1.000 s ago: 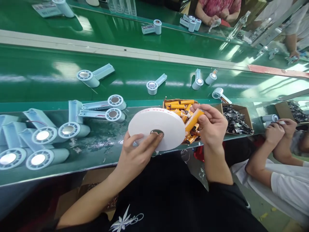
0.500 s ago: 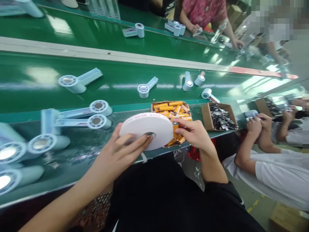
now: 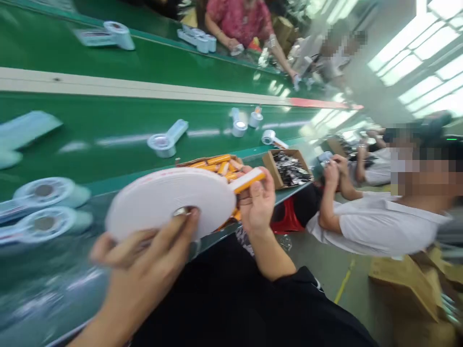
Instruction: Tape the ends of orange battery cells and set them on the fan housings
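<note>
My left hand [image 3: 152, 255] grips a large white roll of tape [image 3: 144, 197], its fingertips at the core hole and its thumb at the near edge. In my right hand [image 3: 258, 202] is an orange cylindrical battery [image 3: 253, 182], pinched between thumb and fingers close to the roll's right edge. A white strip [image 3: 246, 179] lies along the top of this battery, reaching toward the roll. Behind the roll stands a cardboard box of orange batteries [image 3: 220, 164], partly hidden by the roll and my right hand.
A cardboard box [image 3: 272, 169] of small dark parts stands to the right. Pale blue handheld fan housings [image 3: 47, 221] lie on the left, with another housing [image 3: 162, 144] on the green conveyor belt [image 3: 119, 115]. A co-worker in a white shirt [image 3: 379, 221] sits at the right.
My right hand has lifted a battery out of the box and turned it, and a white strip now lies on it. The roll appears larger and closer. The view has swung right.
</note>
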`<state>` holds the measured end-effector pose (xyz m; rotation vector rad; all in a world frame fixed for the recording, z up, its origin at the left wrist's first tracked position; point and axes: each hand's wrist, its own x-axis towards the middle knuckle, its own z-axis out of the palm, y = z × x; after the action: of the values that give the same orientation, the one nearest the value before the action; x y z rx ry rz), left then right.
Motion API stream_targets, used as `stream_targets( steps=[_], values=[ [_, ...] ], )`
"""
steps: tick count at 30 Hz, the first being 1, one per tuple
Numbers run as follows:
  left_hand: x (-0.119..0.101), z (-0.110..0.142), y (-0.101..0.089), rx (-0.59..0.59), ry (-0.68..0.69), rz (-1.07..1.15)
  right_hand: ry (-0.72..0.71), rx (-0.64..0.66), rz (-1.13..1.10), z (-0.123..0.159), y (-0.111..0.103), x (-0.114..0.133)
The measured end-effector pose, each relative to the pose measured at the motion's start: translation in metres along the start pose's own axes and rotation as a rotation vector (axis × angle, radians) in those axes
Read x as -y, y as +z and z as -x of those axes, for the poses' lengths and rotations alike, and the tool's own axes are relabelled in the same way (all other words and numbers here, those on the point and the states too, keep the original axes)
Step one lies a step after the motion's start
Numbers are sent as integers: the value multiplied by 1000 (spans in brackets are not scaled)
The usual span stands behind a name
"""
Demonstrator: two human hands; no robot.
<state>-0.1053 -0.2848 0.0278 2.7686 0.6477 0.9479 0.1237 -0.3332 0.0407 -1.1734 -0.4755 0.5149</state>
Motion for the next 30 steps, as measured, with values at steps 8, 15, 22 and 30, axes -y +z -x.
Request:
stream_targets(
  steps=[8, 15, 22, 30],
  values=[
    [-23, 2, 18, -13, -121, -191, -31, -64, 48, 15, -5, -18],
    [-41, 36, -2, 197, 152, 145, -203, 131, 169, -46, -35, 29],
    [43, 122, -12, 292, -324, -184, -225, 66, 84, -72, -63, 24],
    [62, -24, -10, 306, -281, -111, -175, -39, 109, -135, -132, 0]
  ],
)
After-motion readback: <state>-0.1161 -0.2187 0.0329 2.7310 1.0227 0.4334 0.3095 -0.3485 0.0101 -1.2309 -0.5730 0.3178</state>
